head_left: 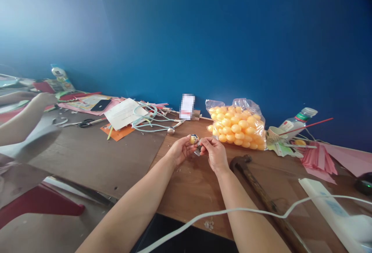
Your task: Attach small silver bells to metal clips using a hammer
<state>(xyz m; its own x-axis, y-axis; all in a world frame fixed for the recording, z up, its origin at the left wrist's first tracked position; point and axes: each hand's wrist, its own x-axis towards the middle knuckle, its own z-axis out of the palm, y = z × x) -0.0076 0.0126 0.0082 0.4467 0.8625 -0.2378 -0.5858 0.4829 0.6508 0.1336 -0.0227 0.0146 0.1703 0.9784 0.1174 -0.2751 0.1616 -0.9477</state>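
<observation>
My left hand (pixel 180 151) holds a small ball (pixel 193 139) between the fingers, part yellow and part shiny silver. Close beside it, my right hand (pixel 216 155) pinches a small dark, shiny piece (pixel 199 148), too small to make out. Both hands are over the brown table (pixel 186 183). A shiny silver ball (pixel 171 130) rests on the table beyond my left hand. Behind my right hand stands a clear plastic bag of yellow balls (pixel 236 127).
A walking cane (pixel 255 183) lies right of my right arm, near a white power strip (pixel 322 198). A white cable (pixel 209 216) crosses over my forearms. Leftward are a coiled pale-blue cord (pixel 151 125), scissors (pixel 85 123), a phone (pixel 100 105) and another person's arm (pixel 26 117).
</observation>
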